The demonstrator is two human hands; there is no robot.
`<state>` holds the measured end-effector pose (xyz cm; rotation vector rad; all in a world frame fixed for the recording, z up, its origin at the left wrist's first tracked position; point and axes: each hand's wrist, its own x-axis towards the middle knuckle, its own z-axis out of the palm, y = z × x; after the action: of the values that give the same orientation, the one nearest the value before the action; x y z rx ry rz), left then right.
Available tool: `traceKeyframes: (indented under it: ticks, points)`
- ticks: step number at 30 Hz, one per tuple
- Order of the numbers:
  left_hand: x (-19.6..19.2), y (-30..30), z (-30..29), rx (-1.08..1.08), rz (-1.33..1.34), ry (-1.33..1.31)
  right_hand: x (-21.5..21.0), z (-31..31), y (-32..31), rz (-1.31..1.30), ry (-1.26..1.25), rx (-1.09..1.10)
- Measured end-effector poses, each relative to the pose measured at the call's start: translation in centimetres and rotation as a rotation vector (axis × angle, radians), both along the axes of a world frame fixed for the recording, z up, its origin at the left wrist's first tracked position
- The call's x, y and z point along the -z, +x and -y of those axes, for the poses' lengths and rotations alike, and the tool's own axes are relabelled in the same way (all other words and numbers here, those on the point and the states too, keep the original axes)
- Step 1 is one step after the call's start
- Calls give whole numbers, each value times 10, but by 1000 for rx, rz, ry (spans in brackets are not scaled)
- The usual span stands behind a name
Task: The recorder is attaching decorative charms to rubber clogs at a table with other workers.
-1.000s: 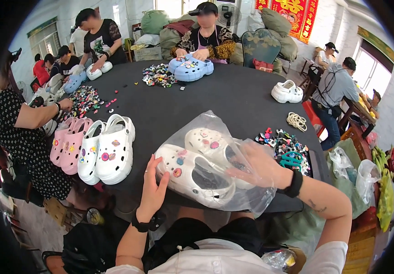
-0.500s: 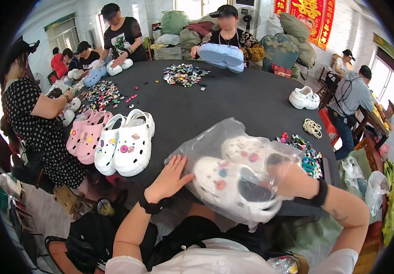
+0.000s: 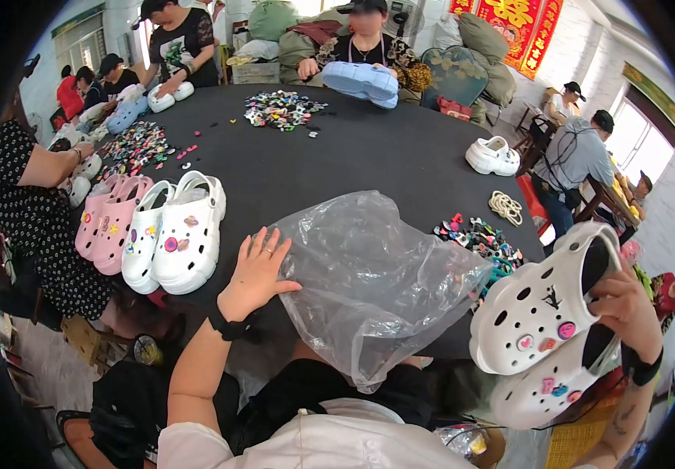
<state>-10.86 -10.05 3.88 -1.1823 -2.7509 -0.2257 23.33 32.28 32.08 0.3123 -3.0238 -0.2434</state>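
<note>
A pair of white clogs [image 3: 509,328] with colourful charms is in my right hand [image 3: 628,309], whose fingers grip them at the foot openings. The pair is tilted at the table's right front edge, one clog above the other. The clear plastic bag [image 3: 376,266] lies limp and flattened on the dark table, its lower end hanging over the front edge. At the bag's left side rests my left hand [image 3: 255,273], fingers spread and thumb touching the film. Left of that hand stand another white charm-covered pair [image 3: 189,234] and a pink pair [image 3: 111,227].
Piles of small charms lie at the right [image 3: 482,242], far middle [image 3: 282,109] and left [image 3: 134,148] of the table [image 3: 337,160]. A cord coil [image 3: 505,207] and white clogs [image 3: 494,156] sit at the right. Across the table a person holds blue clogs [image 3: 361,82]; others stand at the left.
The white clogs have come out of the plastic bag to the right in my right hand. The bag has collapsed flat. My left hand stays at its edge, and the whole view has shifted.
</note>
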Motion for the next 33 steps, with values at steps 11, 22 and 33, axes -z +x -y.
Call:
traceKeyframes:
  ticks: [11,22,33]
  points:
    - [-17,23,-16,111,52,142,6,53,-137,221,-192,-586]
    - [-57,112,-24,238,357,579,122,79,-238,196,-192,-651]
    - [-1,137,-43,224,566,732,202,64,-58,-19,-875,-113]
